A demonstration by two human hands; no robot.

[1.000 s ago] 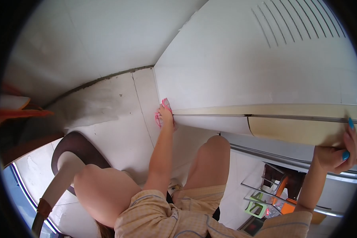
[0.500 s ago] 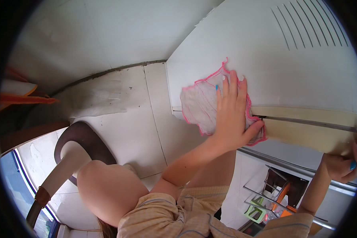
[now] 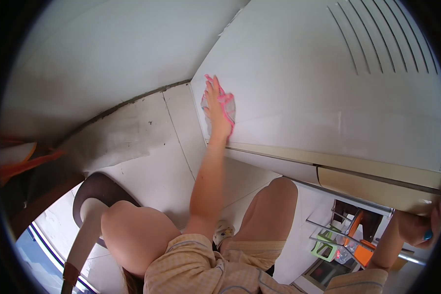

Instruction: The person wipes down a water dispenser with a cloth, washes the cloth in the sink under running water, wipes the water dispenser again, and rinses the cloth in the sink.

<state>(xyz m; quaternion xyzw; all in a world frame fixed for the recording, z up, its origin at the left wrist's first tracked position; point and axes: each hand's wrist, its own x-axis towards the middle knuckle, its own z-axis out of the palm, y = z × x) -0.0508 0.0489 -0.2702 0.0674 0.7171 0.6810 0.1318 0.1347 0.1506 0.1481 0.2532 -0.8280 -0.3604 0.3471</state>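
My left hand (image 3: 215, 110) lies with its fingers stretched over a grey cloth with pink edging (image 3: 229, 105). It holds the cloth against the white panel (image 3: 299, 88), close to the panel's left edge. Part of the cloth is hidden under the palm. At the far right, my right hand (image 3: 419, 226), with blue nails, is curled at the end of the cream trim strip (image 3: 377, 191) along the panel's lower edge. Its fingers are partly cut off by the dark border of the view.
Slanted vent slots (image 3: 377, 39) mark the panel's upper right. A tiled floor (image 3: 142, 171) lies at left, with a dark round stool seat (image 3: 95, 188) beside my leg. At lower right are metal rails (image 3: 323, 228), a green plastic stool (image 3: 324, 247) and orange items (image 3: 363, 252).
My left hand has slid left across the panel with the cloth, which is now more bunched. The view has shifted slightly. My right hand stays at the panel's right end.
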